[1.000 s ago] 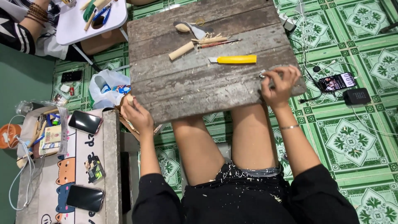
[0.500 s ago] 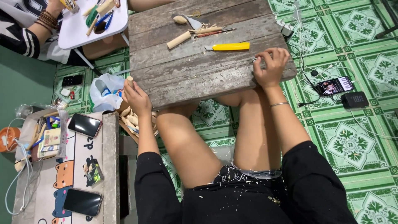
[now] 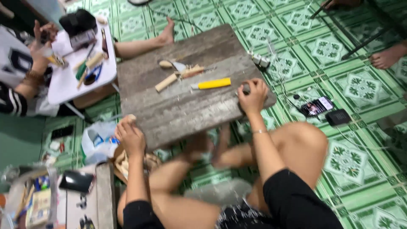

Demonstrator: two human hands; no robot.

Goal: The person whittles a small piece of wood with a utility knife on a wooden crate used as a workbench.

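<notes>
— Hands? 
— Two: left hand (image 3: 130, 138) clamped on wooden board's (image 3: 186, 108) near-left corner, right hand (image 3: 253, 96) gripping its right edge.
— On top?
— One yellow-handled knife (image 3: 210, 84), one wooden handle (image 3: 166, 82), one spoon-shaped carving (image 3: 166, 64).
— Elsewhere?
— One phone (image 3: 317, 106) on tiles.

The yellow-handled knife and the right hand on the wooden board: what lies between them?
In the head view, only bare grey wood of the wooden board lies between the yellow-handled knife and the right hand.

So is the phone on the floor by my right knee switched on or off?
On. The phone lies face up on the green tiles, and its screen glows with a picture.
</notes>
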